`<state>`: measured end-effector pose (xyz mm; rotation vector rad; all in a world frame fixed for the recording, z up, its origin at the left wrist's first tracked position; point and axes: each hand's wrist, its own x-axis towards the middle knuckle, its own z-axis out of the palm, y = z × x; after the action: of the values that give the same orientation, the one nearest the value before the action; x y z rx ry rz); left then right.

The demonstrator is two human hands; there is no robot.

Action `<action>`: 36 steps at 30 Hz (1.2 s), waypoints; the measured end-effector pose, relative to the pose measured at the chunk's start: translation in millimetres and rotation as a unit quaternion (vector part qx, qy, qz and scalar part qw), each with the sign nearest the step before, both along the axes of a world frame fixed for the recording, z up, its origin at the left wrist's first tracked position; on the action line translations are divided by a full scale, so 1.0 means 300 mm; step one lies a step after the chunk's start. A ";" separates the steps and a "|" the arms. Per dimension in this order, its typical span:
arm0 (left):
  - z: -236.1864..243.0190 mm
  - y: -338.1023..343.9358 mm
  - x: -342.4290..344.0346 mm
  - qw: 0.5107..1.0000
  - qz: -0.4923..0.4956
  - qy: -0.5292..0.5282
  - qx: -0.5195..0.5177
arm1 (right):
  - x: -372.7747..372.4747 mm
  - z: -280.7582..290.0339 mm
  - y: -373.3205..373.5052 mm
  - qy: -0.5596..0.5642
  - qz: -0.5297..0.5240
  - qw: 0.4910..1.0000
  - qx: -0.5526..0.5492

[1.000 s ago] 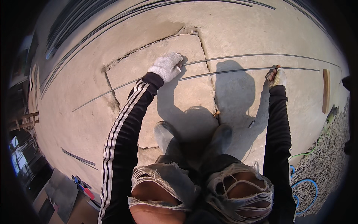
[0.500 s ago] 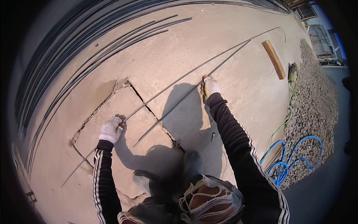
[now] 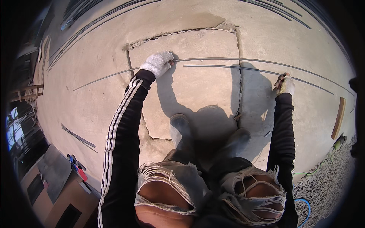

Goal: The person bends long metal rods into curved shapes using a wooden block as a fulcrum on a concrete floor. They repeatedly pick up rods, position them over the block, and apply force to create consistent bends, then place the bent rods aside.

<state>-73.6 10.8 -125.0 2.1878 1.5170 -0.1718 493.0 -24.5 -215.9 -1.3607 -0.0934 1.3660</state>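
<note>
Your left hand (image 3: 157,64), white-gloved, has its fingers closed around the long rod (image 3: 228,58), leaving no gap you can see. Your right hand (image 3: 285,84), its fingertips bare, curls its fingers around the short rod (image 3: 216,66), past that rod's middle. The 2 rods have their long axes running left to right in front of you, nearly side by side, the short rod on your side; whether they touch the floor (image 3: 106,57) you cannot tell. The short rod's left end points to your left hand and stops near it; its right end points toward the wood block (image 3: 338,118) by the floor's right edge. Your boots (image 3: 180,127) stand nearer you. Other rods (image 3: 99,24) lie far left; gravel (image 3: 323,193) borders the right edge.
</note>
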 end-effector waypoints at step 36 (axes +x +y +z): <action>-0.294 -0.191 0.419 0.326 0.594 -0.687 -0.262 | -0.024 0.062 0.116 -0.351 0.100 0.920 -0.141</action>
<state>52.1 -46.5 -213.1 -0.1944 1.0600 1.1606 485.9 10.4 -197.4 -2.0883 -0.5438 1.0133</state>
